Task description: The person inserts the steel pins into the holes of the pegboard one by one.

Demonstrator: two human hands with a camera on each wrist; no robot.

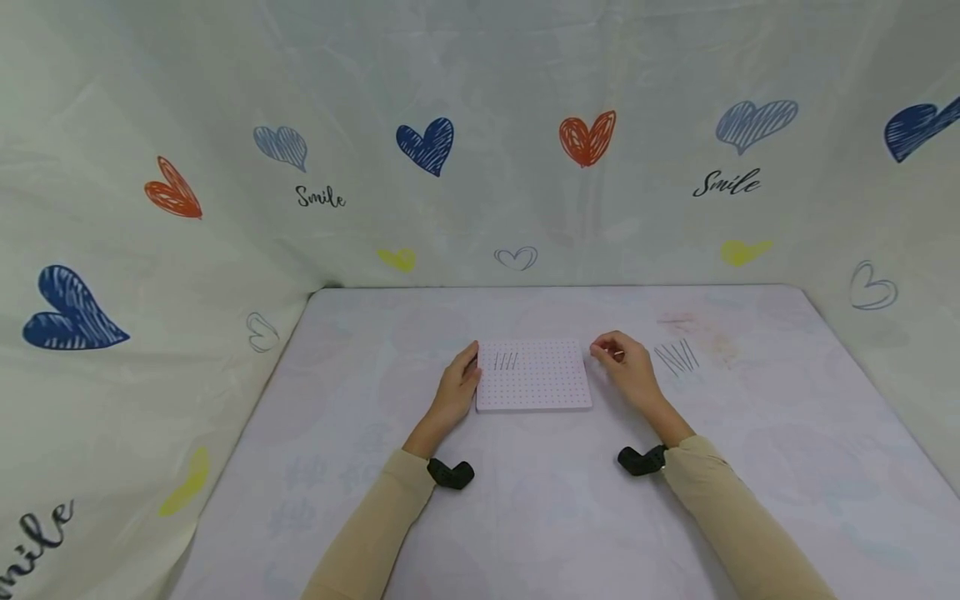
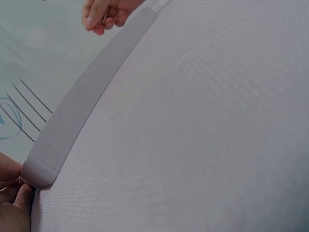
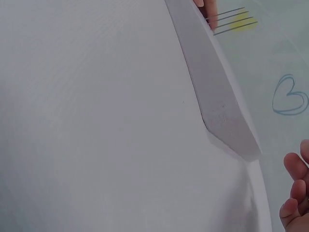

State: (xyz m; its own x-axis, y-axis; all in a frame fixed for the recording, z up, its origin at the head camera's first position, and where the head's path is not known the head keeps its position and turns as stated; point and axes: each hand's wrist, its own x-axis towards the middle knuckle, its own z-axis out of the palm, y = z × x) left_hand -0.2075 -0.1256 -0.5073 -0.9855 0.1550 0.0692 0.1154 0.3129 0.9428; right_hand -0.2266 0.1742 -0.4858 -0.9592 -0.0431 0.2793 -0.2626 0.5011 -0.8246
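A white perforated board point(image 1: 534, 385) lies flat on the table, with a few thin pins point(image 1: 506, 361) standing in its far left part. My left hand point(image 1: 456, 388) rests against the board's left edge, its fingertips point(image 2: 13, 192) touching the near corner. My right hand point(image 1: 619, 360) hovers just off the board's far right corner. Its fingers point(image 2: 102, 15) are curled together and seem to pinch a thin pin that barely shows. In the wrist views the board's side point(image 2: 77, 113) point(image 3: 217, 101) runs as a grey strip. The standing pins point(image 3: 231, 19) rise past it.
Several loose pins point(image 1: 678, 357) lie on the table point(image 1: 525, 517) right of my right hand. Sheeting printed with hearts point(image 1: 427, 143) walls in the back and both sides. A faint reddish stain point(image 1: 701, 329) marks the far right of the table.
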